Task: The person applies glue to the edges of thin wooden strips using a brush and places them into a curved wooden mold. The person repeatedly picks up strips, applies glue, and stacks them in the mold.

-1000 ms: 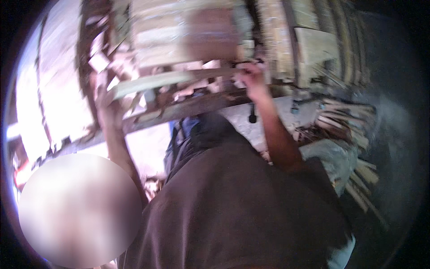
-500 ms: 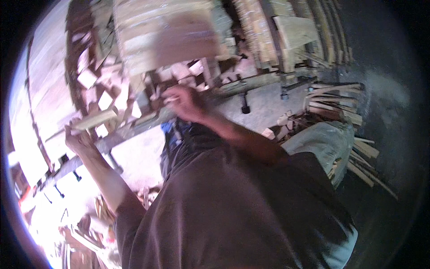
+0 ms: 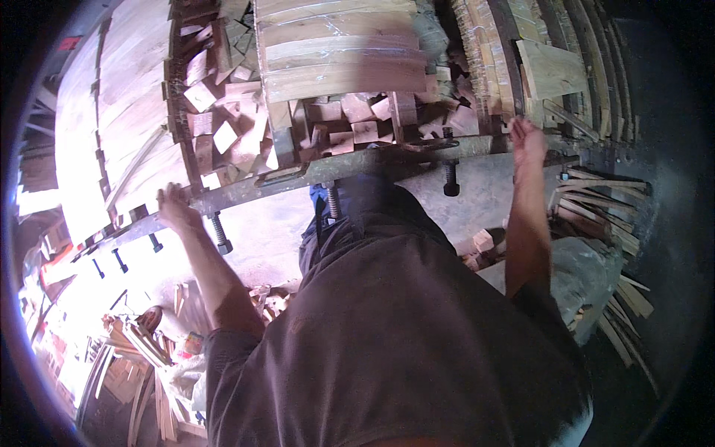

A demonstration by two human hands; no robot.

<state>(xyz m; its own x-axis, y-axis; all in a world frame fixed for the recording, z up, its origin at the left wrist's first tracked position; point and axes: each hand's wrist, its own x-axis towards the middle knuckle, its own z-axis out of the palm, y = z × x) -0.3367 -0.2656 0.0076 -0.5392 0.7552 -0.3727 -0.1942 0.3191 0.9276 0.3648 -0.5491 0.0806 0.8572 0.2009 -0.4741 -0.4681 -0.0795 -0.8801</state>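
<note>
My left hand [image 3: 179,207] rests at the long metal rail [image 3: 246,191], beside the front edge of a pale wooden panel [image 3: 141,97]. Its fingers are loosely bent, with nothing visible in them. A thin wood strip [image 3: 134,170] lies slantwise on that panel, just beyond the hand. Far to the right, my right hand [image 3: 527,141] is raised over the rail by the end of a row of clamped boards [image 3: 491,71]. Its fingers are bunched together; whatever they may hold is hidden. Between my hands, several wood offcuts [image 3: 225,137] fill the gaps between the panels.
Bolts [image 3: 450,179] hang below the rail toward my body. A loose board [image 3: 551,68] lies on the boards at the right. Thin wood strips [image 3: 603,195] are stacked beyond a pale sack [image 3: 588,268]; more scraps [image 3: 134,343] litter the lower left.
My right hand has moved from the offcuts in the middle far to the right. The wood piece is gone from my left hand. The view has shifted left.
</note>
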